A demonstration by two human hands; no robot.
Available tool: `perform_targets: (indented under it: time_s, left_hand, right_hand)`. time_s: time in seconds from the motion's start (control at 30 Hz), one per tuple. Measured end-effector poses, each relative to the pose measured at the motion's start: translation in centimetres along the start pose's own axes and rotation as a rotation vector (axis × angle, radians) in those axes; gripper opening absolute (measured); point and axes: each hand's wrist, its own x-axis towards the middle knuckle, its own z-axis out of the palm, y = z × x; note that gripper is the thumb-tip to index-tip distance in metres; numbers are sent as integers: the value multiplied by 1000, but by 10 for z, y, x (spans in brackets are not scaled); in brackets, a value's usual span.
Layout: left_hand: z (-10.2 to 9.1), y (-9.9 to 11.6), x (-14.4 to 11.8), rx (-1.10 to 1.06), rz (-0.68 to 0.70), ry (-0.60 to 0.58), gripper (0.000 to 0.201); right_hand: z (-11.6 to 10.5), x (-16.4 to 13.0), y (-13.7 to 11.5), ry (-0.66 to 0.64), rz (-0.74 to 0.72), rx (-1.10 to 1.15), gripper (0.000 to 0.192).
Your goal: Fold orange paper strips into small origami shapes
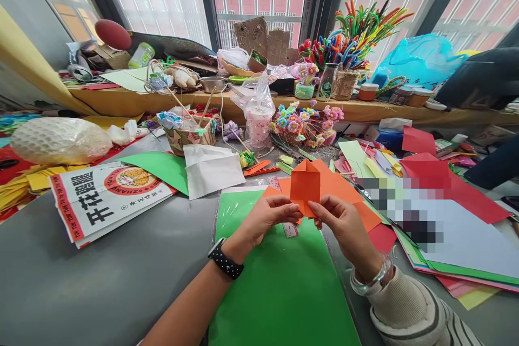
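At a crowded craft table by the window, I hold a small folded orange paper (pixel 305 185) up over a green sheet (pixel 279 281) lying flat on the grey table (pixel 101 286) — my left hand (pixel 265 219) and right hand (pixel 344 221) close together, each pinching the piece's lower edge between thumb and fingertips. The piece looks part-folded, a squarish flap standing up with a point tucked below, so I judge the folding is midway; the next crease calls for a firm pinch on both sides and edges lined up cleanly before pressing flat. A larger orange sheet (pixel 352 194) lies just behind the piece, beside red and white papers on the right. To the left lies a printed bag (pixel 101 197) with large Chinese characters and a round red emblem whose small lettering I cannot read. A jar (pixel 326 84) on the window ledge wears a round green logo — too small to make out. Paper flowers (pixel 304 119) crowd the middle of the table.
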Motion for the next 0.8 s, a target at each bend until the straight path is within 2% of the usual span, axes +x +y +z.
perform_targets:
  time_s: [0.8]
  left_hand:
    - [-2,-3,3,38,10,18,21]
  right_hand:
    - [2,-1,1,19,-28,-46,22]
